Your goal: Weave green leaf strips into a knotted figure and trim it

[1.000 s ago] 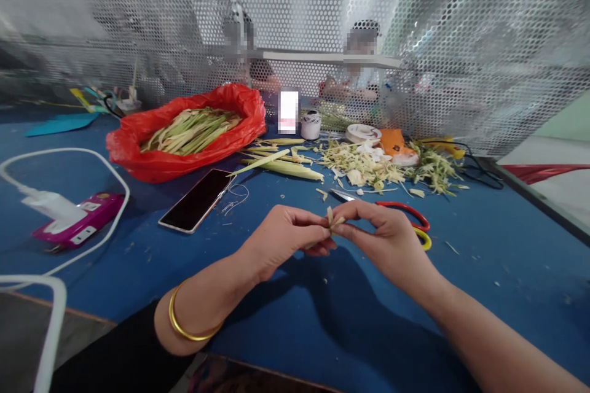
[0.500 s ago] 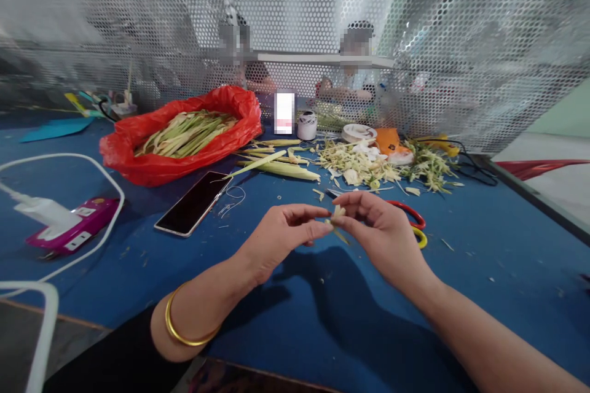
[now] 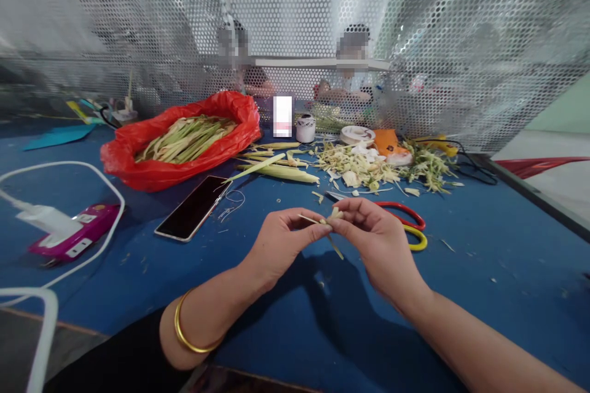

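Note:
Above the blue table, my left hand (image 3: 288,236) and my right hand (image 3: 373,230) meet, fingertips almost touching. A small pale yellow-green piece of folded plant husk (image 3: 336,214) is pinched between my right thumb and fingers. My left thumb and forefinger close on its lower part, where a thin strip (image 3: 338,249) hangs down and another thin end sticks out to the left. The fingertips hide much of the piece. Just behind my right hand lie scissors (image 3: 417,238) with red and yellow handles, their blades partly covered by the hand.
A red plastic bag (image 3: 184,178) of long leaf strips, a phone (image 3: 193,209) and a purple power strip (image 3: 92,230) lie to the left. Husk scraps (image 3: 350,166), a tape roll (image 3: 357,134) and a white jar (image 3: 305,129) stand before a perforated screen (image 3: 299,6); two people sit behind it.
Both hands have shifted slightly and turned the husk piece. A thin end now shows above my left thumb, and the hanging strip reaches lower. More of the scissors is visible.

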`<state>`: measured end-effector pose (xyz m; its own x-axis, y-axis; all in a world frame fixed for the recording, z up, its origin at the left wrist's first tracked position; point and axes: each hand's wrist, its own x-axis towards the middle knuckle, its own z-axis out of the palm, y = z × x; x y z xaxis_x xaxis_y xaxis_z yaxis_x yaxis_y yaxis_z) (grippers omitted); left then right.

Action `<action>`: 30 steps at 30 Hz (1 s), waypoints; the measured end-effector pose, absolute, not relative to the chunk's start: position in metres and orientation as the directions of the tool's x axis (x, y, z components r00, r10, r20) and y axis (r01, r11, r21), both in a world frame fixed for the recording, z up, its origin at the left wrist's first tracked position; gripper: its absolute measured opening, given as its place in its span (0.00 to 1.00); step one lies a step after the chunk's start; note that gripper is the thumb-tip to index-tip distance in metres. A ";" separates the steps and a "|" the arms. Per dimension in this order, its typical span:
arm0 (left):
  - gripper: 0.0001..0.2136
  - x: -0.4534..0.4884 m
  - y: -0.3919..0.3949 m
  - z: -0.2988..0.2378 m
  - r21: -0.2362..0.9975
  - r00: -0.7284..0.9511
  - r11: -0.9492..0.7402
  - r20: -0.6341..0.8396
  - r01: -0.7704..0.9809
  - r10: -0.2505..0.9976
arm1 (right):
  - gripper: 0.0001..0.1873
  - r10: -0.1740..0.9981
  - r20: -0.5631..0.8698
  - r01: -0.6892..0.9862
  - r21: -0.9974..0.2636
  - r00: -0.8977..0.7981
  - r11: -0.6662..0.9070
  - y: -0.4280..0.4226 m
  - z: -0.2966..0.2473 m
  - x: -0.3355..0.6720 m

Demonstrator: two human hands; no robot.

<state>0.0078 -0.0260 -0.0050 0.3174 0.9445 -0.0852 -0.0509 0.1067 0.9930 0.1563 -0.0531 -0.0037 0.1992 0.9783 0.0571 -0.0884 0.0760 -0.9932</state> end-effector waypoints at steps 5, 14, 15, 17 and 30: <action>0.07 0.007 -0.026 -0.003 0.985 0.335 0.150 -0.114 -0.084 0.935 | 0.13 0.990 -0.017 -0.201 -0.979 0.137 0.011 -0.053 -0.001 0.158; 0.05 0.007 -0.028 -0.001 0.980 0.355 0.181 -0.140 -0.083 0.924 | 0.09 0.999 0.050 -0.024 -0.998 0.006 0.050 -0.054 0.001 0.162; 0.06 0.008 -0.029 0.000 0.977 0.365 0.190 -0.144 -0.094 0.920 | 0.09 0.998 0.060 0.006 -0.998 0.002 0.060 -0.054 0.002 0.162; 0.07 0.008 -0.029 0.000 0.973 0.382 0.201 -0.145 -0.112 0.913 | 0.08 0.998 0.065 0.034 -0.997 0.013 0.064 -0.054 0.003 0.162; 0.08 0.004 -0.028 0.001 0.975 0.394 0.188 -0.129 -0.115 0.910 | 0.10 0.994 -0.010 -0.093 -0.996 0.112 0.000 -0.051 -0.004 0.157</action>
